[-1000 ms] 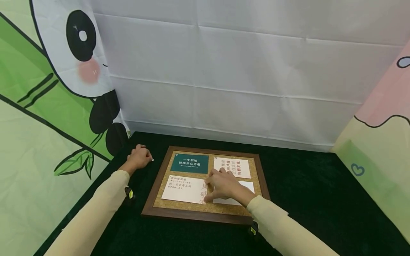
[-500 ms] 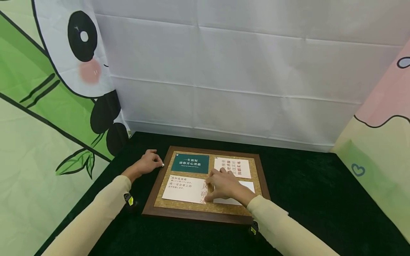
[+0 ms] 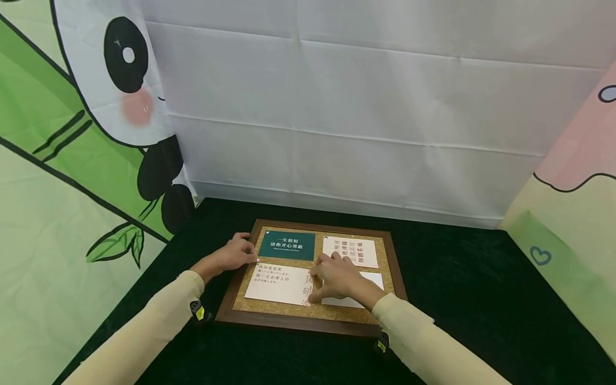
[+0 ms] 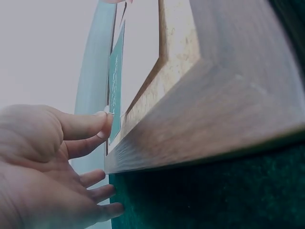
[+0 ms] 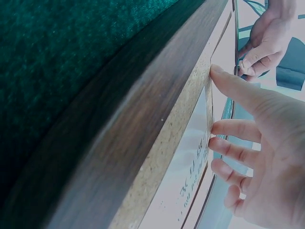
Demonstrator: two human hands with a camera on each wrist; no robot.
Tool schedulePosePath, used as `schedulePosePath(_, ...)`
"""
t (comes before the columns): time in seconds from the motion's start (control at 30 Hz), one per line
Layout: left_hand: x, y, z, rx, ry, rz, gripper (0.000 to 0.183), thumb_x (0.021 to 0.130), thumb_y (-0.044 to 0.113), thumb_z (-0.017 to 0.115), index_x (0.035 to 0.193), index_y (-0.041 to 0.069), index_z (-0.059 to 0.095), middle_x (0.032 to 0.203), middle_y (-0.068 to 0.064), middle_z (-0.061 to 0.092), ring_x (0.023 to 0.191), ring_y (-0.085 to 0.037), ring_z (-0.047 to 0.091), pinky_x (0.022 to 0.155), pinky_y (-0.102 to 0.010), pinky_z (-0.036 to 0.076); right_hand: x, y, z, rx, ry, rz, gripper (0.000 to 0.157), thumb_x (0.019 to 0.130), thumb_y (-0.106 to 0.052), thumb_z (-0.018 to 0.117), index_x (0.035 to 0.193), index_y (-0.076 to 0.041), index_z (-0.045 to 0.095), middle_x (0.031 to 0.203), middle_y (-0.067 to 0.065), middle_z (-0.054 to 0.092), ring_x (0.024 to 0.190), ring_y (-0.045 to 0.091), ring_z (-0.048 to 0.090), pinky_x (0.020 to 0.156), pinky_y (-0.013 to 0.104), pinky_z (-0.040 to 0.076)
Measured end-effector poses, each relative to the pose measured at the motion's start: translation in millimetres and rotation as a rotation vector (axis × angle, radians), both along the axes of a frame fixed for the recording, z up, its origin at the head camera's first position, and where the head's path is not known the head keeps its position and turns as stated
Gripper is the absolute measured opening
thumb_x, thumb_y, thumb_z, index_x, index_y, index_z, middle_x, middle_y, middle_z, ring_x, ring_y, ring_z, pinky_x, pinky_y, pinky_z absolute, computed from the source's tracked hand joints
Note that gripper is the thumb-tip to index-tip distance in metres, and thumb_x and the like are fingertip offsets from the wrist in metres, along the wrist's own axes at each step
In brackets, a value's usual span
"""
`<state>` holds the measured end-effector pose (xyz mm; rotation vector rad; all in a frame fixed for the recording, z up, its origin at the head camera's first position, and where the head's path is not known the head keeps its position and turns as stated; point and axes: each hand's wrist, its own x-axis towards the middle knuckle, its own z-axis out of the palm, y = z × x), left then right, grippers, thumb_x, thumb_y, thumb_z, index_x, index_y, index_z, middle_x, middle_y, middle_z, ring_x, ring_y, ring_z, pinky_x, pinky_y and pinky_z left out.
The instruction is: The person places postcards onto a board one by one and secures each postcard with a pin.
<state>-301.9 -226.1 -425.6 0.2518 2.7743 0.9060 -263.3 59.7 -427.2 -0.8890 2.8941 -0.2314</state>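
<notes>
A cork board (image 3: 274, 308) in a brown wooden frame lies on the dark green cloth. My left hand (image 3: 231, 255) pinches a small thumbtack (image 4: 110, 113) between thumb and forefinger, its thin metal point sticking out. It hovers at the upper left corner of the lower left white card (image 3: 275, 283); the other fingers are spread. My right hand (image 3: 339, 279) rests its thumb and fingertips on that card's right edge, holding nothing. It partly covers the lower right white card (image 3: 373, 278) and overlaps the upper right one (image 3: 363, 254).
A green card (image 3: 287, 245) sits at the board's upper left, with a tack in its corner. The dark green cloth (image 3: 462, 299) spreads on all sides of the board. Behind stands a white fabric backdrop (image 3: 337, 107), with cartoon-printed panels at both sides.
My left hand has moved right, from the cloth beside the board to the lower left card's corner, carrying the thumbtack. The right hand has stayed in place.
</notes>
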Motion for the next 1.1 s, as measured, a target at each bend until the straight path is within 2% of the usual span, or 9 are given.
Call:
schedulePosePath(0.13, 1.3, 1.5, 0.1, -0.002, -0.018, 0.005, 0.018, 0.095, 0.012, 0.06, 0.081, 0.004, 0.066, 0.155, -0.03, 0.014, 0.142, -0.055, 0.012, 0.112, -0.069, 0.013, 0.6, 0.2, 0.3, 0.002, 0.002, 0.0, 0.054, 0.072, -0.057, 0.08, 0.112, -0.02, 0.072, 0.12, -0.001, 0.057, 0.092, 0.019, 0.045, 0.072, 0.034, 0.035)
schedulePosePath(0.27, 0.9, 1.1, -3.3, -0.016, 0.006, -0.012, 0.017, 0.093, 0.013, 0.063, 0.077, 0.007, 0.066, 0.153, -0.031, 0.017, 0.139, -0.056, 0.016, 0.11, -0.069, 0.017, 0.5, 0.1, 0.1, 0.005, 0.0, -0.001, 0.057, 0.072, -0.057, 0.08, 0.115, -0.02, 0.072, 0.121, -0.001, 0.057, 0.093, 0.019, 0.045, 0.072, 0.034, 0.035)
schedulePosePath(0.53, 0.7, 8.2, -5.0, -0.075, 0.023, 0.011, 0.017, 0.094, 0.01, 0.061, 0.079, 0.003, 0.066, 0.154, -0.03, 0.019, 0.139, -0.053, 0.022, 0.111, -0.065, 0.023, -0.9, 0.3, -0.8, 0.008, 0.001, 0.001, 0.055, 0.073, -0.057, 0.079, 0.114, -0.021, 0.072, 0.12, -0.001, 0.057, 0.094, 0.019, 0.046, 0.072, 0.034, 0.036)
schedulePosePath(0.77, 0.2, 12.8, -2.8, -0.151, 0.066, 0.015, 0.022, 0.093, 0.008, 0.061, 0.072, 0.001, 0.065, 0.152, -0.031, 0.027, 0.138, -0.05, 0.028, 0.111, -0.062, 0.028, -0.8, 0.5, -0.4, -0.003, -0.001, -0.001, 0.056, 0.073, -0.057, 0.08, 0.114, -0.02, 0.072, 0.119, -0.001, 0.057, 0.094, 0.019, 0.046, 0.073, 0.035, 0.036)
schedulePosePath(0.93, -3.9, 15.4, -3.9, -0.186, 0.085, 0.02, 0.023, 0.092, 0.008, 0.063, 0.071, 0.002, 0.065, 0.149, -0.031, 0.032, 0.137, -0.046, 0.034, 0.109, -0.056, 0.036, -0.8, 0.8, -0.6, -0.003, -0.004, -0.004, 0.056, 0.073, -0.056, 0.08, 0.116, -0.02, 0.072, 0.121, -0.001, 0.057, 0.096, 0.019, 0.046, 0.074, 0.035, 0.037)
schedulePosePath(1.1, -3.3, 19.0, -1.7, -0.195, 0.067, 0.042, 0.02, 0.091, 0.009, 0.065, 0.071, 0.003, 0.067, 0.15, -0.028, 0.032, 0.136, -0.043, 0.038, 0.106, -0.052, 0.041, -0.2, 0.7, -0.4, -0.002, -0.011, -0.012, 0.056, 0.074, -0.055, 0.08, 0.117, -0.02, 0.072, 0.122, -0.001, 0.057, 0.097, 0.02, 0.047, 0.075, 0.036, 0.037)
